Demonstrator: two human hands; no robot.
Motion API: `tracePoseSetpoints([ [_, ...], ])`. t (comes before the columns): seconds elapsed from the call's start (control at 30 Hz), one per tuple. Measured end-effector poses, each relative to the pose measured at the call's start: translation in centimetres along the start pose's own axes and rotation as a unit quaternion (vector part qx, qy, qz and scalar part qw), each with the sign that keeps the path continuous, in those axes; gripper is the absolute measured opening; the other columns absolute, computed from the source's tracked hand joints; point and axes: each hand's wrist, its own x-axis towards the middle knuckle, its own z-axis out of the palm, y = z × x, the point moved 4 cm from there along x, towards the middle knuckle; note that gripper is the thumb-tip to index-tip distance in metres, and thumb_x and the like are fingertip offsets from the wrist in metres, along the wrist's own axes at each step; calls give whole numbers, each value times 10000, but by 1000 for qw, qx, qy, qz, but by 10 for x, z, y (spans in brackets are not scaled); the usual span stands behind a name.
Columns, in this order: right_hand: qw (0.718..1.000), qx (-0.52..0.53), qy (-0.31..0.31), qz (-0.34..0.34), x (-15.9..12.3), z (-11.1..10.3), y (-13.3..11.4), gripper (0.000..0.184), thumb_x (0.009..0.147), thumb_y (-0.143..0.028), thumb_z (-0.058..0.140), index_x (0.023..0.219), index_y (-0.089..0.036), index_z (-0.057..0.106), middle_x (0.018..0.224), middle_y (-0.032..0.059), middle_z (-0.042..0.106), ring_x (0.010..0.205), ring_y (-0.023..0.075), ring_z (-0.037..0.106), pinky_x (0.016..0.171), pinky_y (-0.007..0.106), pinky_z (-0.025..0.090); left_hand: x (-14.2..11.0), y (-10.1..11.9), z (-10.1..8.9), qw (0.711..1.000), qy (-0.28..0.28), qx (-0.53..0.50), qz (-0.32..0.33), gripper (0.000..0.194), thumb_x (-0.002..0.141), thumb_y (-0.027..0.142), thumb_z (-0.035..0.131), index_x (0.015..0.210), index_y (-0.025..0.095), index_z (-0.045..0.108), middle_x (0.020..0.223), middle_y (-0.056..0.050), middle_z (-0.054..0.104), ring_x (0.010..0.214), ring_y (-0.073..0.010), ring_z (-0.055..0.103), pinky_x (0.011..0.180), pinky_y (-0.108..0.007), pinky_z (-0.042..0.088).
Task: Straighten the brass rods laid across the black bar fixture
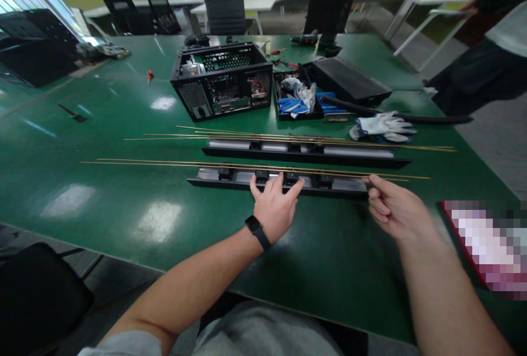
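Close to me lies a long black channel (pixel 242 186) with a pale inner face and several small black blocks (pixel 325 180) along it. Thin brass-coloured rods (pixel 173 163) run lengthwise over it, sticking out past both its ends. My left hand (pixel 275 205), fingers spread, rests at the blocks in the middle of this channel, its fingertips just under the rods. At the channel's right end my right hand (pixel 397 205) is closed in a pinch at a brass-coloured rod. A second channel (pixel 304 157) lies parallel behind, with more rods (pixel 164 136) across it.
Beyond the channels stand an open black computer case (pixel 224 84) and a black tray (pixel 284 111) with gloves in it. White-and-blue gloves (pixel 382 127) and a black tube (pixel 436 120) lie to the right. A person (pixel 477 70) stands past the table's right edge.
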Motion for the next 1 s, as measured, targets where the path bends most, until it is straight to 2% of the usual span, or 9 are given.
tracePoseSetpoints([
  [0.1,1000,-3,-16,9,4,1,6,117,1022,-232,703,924,-169,691,630,-42,536,334,39,293,278,166,219,1,0,0,1000,-3,-1,-2,517,1091,322,603,1594,439,598,1679,-164,580,1431,-340,614,1289,-833,222],
  [0.33,999,0,-45,-10,7,3,11,177,967,-299,811,945,-161,701,660,-36,578,347,24,294,282,149,228,0,-1,1,1000,-1,1,-2,521,1089,319,606,1595,446,597,1680,-164,579,1435,-342,612,1285,-832,229],
  [1.0,999,0,-40,-11,4,6,12,139,999,-280,737,977,-145,719,676,-15,596,357,43,313,279,160,220,1,1,2,1000,2,24,1,518,1126,335,531,1628,461,559,1706,-179,548,1453,-340,611,1280,-835,252],
])
